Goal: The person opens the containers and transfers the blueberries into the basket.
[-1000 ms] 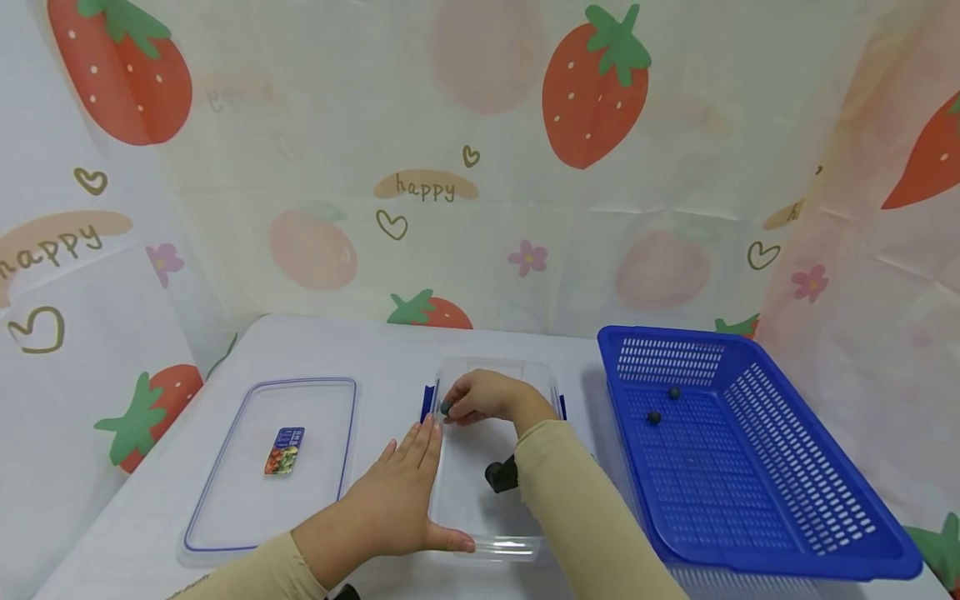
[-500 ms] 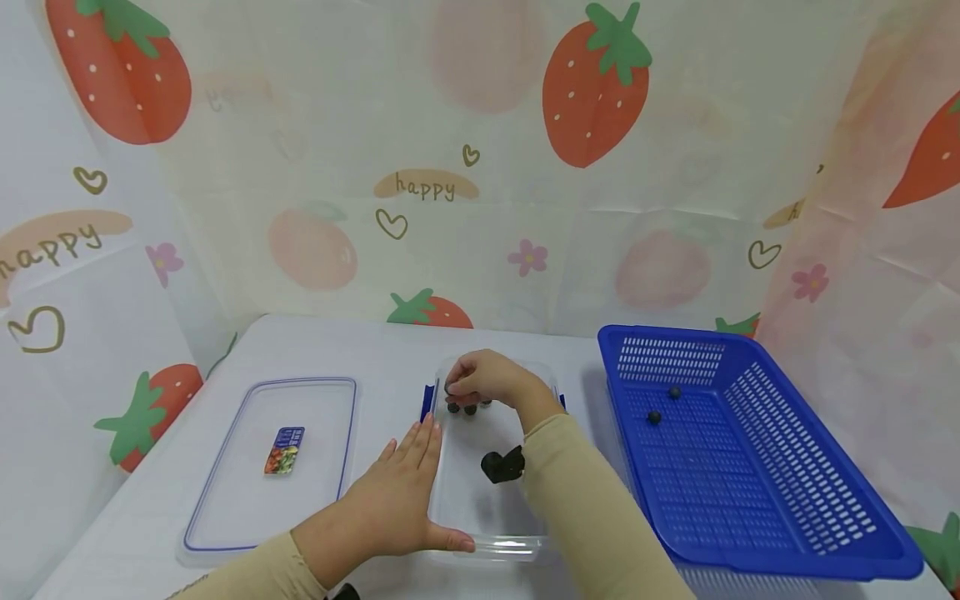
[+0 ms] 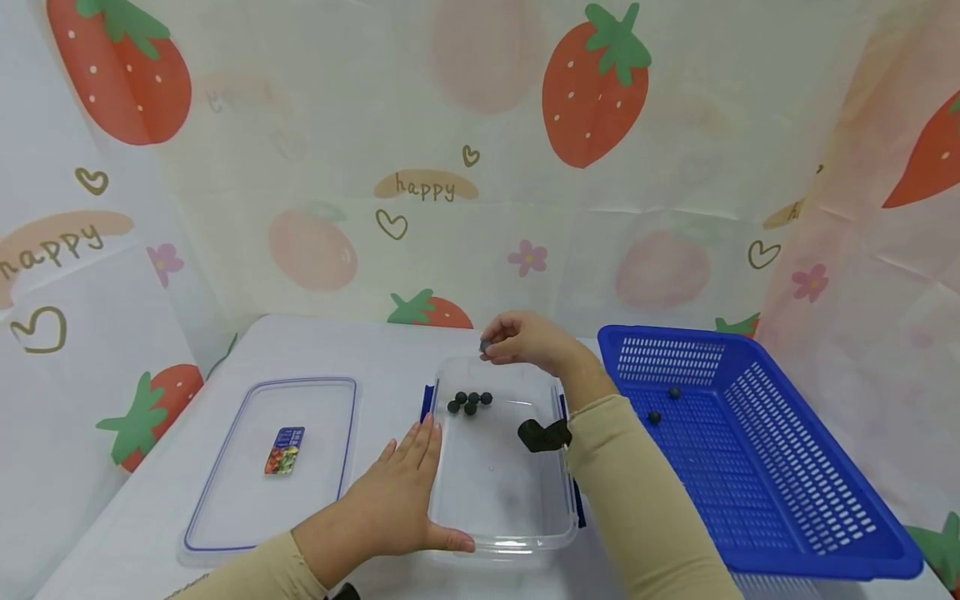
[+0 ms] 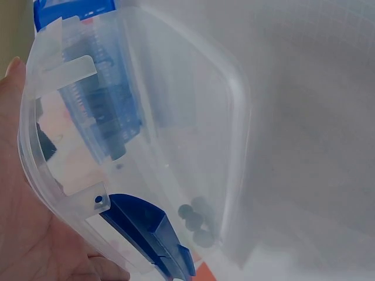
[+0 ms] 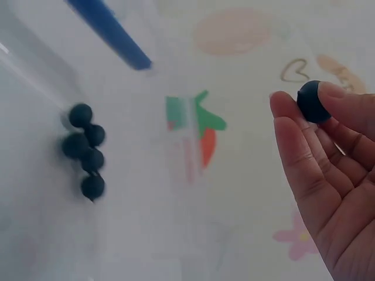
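In the head view my right hand pinches a small dark-blue ball, like a blueberry, between thumb and fingers above the far edge of a clear plastic box. The right wrist view shows a small nub on this held ball. Several similar balls lie clustered on the box floor near its far left corner. My left hand rests along the box's left side with straight fingers, its thumb at the near rim. A blue side latch hangs from the box in the left wrist view.
At left lies a clear lid with a purple-blue seal line and a colourful label. A blue slotted basket stands at right, holding two dark balls. A strawberry-print curtain closes off the back.
My right hand has lifted from the box's far left corner and moved up and to the right, holding a ball. The clustered balls are now uncovered. My left hand has stayed put.
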Motion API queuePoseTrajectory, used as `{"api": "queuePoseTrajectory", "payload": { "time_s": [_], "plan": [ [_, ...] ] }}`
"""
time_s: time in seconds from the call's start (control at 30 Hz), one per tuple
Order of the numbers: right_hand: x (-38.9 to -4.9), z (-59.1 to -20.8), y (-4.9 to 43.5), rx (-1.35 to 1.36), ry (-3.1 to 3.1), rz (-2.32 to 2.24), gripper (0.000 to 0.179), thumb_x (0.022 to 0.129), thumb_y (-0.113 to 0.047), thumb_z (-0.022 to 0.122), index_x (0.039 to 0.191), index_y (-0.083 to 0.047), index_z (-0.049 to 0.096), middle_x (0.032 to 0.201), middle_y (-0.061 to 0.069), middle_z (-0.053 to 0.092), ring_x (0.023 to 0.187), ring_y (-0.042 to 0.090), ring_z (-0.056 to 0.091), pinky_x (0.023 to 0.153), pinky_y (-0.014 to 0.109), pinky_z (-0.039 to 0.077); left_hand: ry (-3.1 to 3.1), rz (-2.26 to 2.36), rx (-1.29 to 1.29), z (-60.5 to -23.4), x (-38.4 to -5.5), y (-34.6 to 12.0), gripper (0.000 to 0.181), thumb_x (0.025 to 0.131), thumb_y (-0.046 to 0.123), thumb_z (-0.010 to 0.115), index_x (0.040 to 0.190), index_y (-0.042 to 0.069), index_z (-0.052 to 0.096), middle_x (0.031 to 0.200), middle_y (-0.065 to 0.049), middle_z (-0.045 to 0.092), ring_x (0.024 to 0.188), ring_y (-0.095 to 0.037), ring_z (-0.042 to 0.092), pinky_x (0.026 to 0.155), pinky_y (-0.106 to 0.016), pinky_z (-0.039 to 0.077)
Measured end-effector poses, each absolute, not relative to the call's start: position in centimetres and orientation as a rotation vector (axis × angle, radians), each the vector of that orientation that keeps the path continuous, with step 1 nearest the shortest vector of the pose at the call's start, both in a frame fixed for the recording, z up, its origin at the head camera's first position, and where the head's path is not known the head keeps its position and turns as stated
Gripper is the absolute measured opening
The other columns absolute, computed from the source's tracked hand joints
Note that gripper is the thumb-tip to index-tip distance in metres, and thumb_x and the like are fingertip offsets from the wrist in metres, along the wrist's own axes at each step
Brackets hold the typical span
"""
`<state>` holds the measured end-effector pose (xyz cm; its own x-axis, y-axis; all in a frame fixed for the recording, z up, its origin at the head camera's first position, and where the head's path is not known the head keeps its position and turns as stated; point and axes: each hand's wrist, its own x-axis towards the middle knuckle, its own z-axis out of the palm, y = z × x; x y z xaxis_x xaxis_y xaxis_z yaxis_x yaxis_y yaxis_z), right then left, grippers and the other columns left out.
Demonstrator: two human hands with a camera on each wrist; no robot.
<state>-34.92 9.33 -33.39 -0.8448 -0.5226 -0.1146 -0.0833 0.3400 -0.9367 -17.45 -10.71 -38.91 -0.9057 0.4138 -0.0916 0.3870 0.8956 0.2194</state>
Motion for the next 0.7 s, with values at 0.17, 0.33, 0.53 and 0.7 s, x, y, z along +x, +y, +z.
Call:
{"api": "queuePoseTrajectory", "payload": {
  "time_s": [0.17, 0.33, 0.53, 0.7],
  "plan": [
    [-35.0, -31.7, 12.3, -0.546, 2.231, -1.533, 0.021, 0.084, 0.004, 0.06, 0.105, 0.006, 0.056, 0.094, 0.014, 0.06, 0.098, 0.032, 0.06, 0.083, 0.031, 0.05, 2.925, 0.289, 0.627, -39.0, -17.5, -10.6, 0.132, 0.055, 0.088, 0.046, 0.145, -0.002, 0.011, 0.151, -0.019, 0.004, 0.138, -0.033, 0.007, 0.106, -0.053, 0.018],
    [-35.0, -30.8, 15.6, -0.568, 2.242, -1.573, 0.022, 0.086, 0.002, 0.059, 0.106, 0.007, 0.053, 0.096, 0.014, 0.059, 0.092, 0.024, 0.062, 0.083, 0.031, 0.05, 2.925, 0.291, 0.636, -38.9, -17.4, -10.7, 0.133, 0.054, 0.089, 0.044, 0.145, -0.003, 0.01, 0.151, -0.019, 0.004, 0.138, -0.033, 0.008, 0.106, -0.053, 0.018],
    [-34.7, -30.3, 19.4, -0.577, 2.267, -1.612, 0.022, 0.087, 0.0, 0.058, 0.106, 0.007, 0.051, 0.097, 0.014, 0.058, 0.089, 0.018, 0.063, 0.082, 0.028, 0.05, 2.929, 0.297, 0.64, -38.8, -17.4, -10.7, 0.133, 0.055, 0.089, 0.045, 0.145, -0.003, 0.01, 0.151, -0.019, 0.004, 0.138, -0.033, 0.007, 0.106, -0.053, 0.018],
    [-34.3, -29.9, 22.6, -0.527, 2.347, -1.571, 0.024, 0.089, -0.003, 0.057, 0.109, 0.007, 0.049, 0.101, 0.015, 0.053, 0.094, 0.019, 0.062, 0.083, 0.028, 0.049, 2.923, 0.293, 0.636, -38.7, -17.4, -10.7, 0.134, 0.054, 0.09, 0.042, 0.145, -0.003, 0.011, 0.151, -0.019, 0.005, 0.138, -0.032, 0.008, 0.106, -0.053, 0.018]
  ]
}}
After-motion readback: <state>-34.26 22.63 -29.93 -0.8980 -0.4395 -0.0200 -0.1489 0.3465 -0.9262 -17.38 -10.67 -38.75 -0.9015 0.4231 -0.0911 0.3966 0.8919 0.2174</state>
